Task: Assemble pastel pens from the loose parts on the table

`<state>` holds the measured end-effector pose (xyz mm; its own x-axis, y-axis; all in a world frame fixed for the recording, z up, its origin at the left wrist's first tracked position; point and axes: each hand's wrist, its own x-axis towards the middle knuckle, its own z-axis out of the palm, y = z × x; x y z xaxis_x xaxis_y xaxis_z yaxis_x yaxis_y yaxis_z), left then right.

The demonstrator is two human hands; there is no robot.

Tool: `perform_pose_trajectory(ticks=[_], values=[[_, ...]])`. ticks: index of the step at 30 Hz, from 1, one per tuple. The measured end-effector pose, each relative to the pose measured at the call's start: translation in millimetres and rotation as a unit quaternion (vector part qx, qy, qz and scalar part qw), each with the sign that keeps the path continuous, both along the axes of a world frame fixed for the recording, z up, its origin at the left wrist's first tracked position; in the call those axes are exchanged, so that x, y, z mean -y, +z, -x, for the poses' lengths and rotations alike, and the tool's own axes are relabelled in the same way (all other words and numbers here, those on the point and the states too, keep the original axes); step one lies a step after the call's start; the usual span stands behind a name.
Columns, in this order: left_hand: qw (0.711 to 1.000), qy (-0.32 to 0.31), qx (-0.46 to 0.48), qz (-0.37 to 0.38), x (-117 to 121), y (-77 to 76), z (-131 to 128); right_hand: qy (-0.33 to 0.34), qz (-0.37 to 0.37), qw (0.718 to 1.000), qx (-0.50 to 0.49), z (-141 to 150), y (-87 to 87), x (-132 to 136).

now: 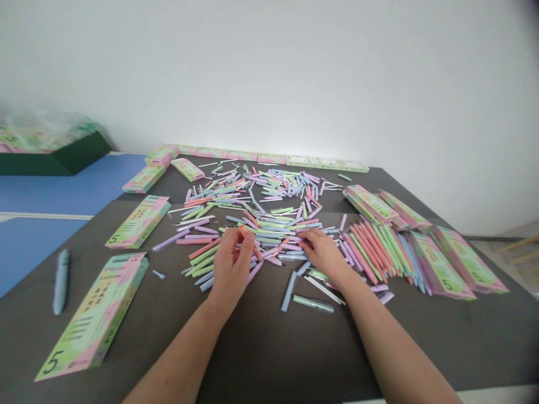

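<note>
My left hand (231,266) pinches a coral-pink pen barrel (246,231) upright between thumb and fingers, above a heap of pastel pen parts (269,193) on the dark table (261,359). To the right, my right hand (322,253) has its fingertips among the parts, beside a pink piece (306,243). Whether those fingers grip anything is hidden. Close to that hand lie a mint pen (314,303) and a blue barrel (288,291). Pastel pens lie side by side in a neat bank (370,252) further right.
Flat pastel boxes marked 5 lie at the left (90,317) and right (442,266), with more along the far table edge (269,159). A blue pen (62,281) lies at the left. Beyond the table stands a dark green box (54,156) on a blue surface (54,191).
</note>
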<state>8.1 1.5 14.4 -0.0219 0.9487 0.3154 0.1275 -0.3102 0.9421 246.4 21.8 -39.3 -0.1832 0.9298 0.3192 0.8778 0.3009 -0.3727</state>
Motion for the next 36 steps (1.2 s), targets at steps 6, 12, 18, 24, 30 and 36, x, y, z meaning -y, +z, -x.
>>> perform_pose_trajectory(ticks=[6,12,18,24,30,36], values=[[0.999,0.05,-0.015,0.008,0.2,2.8,2.5,0.016,-0.004,1.0,-0.008,-3.7,-1.1,0.2],[0.998,0.05,-0.023,0.004,0.1,0.7,3.1,0.02,-0.013,1.0,-0.008,-5.1,-0.2,1.8],[0.999,0.038,-0.022,0.005,0.9,0.3,1.7,0.022,-0.02,0.999,0.046,-3.2,1.1,-1.4],[1.0,0.005,-0.011,0.001,1.5,0.8,-0.3,0.005,-0.007,0.996,0.086,0.5,2.1,-5.0],[0.999,-0.03,-0.008,0.014,2.3,-0.9,-3.4,0.008,0.005,0.992,0.123,3.7,8.6,-5.0],[0.997,-0.065,-0.038,0.029,1.7,-7.2,-4.3,0.038,0.006,0.987,0.157,9.0,16.5,-3.3]])
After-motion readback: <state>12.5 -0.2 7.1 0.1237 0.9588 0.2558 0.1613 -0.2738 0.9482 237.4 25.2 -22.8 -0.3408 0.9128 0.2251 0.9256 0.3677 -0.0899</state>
